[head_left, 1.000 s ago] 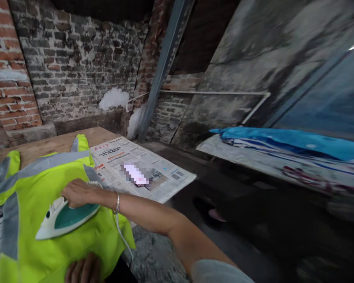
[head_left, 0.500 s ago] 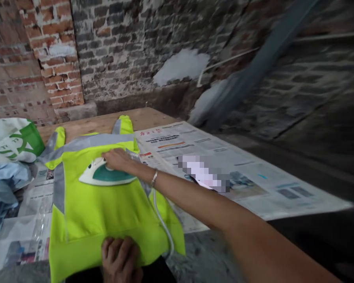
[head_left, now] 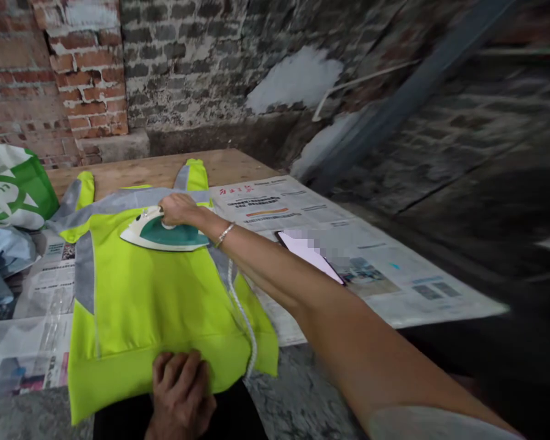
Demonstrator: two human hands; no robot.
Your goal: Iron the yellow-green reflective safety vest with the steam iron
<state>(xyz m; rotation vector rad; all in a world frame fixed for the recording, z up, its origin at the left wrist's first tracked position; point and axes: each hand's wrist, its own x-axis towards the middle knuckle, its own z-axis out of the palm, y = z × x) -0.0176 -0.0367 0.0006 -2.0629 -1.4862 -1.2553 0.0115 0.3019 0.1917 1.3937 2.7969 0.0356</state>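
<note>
A bright yellow high-visibility jacket [head_left: 132,293] with grey reflective bands lies spread on the table, its near hem hanging at the front edge. My right hand [head_left: 179,209] is wrapped round the handle of a white and green clothes iron [head_left: 176,235]. The iron rests flat on the upper part of the jacket, its tip pointing left. From its rear, a pale cord [head_left: 245,318] runs down over the jacket's right side. My left hand [head_left: 181,382] is closed on the jacket's bottom hem, with its fingers curled over the fabric.
Newspaper sheets [head_left: 302,211] cover the table on both sides. A phone [head_left: 309,253] lies on the right sheets, partly behind my right arm. At left are a green and white bag [head_left: 21,189] and light blue cloth [head_left: 4,256]. A brick wall [head_left: 201,73] stands behind.
The iron has slid a little farther up the jacket toward the grey band, with my right hand on it. My left hand stays on the hem. The view has shifted slightly.
</note>
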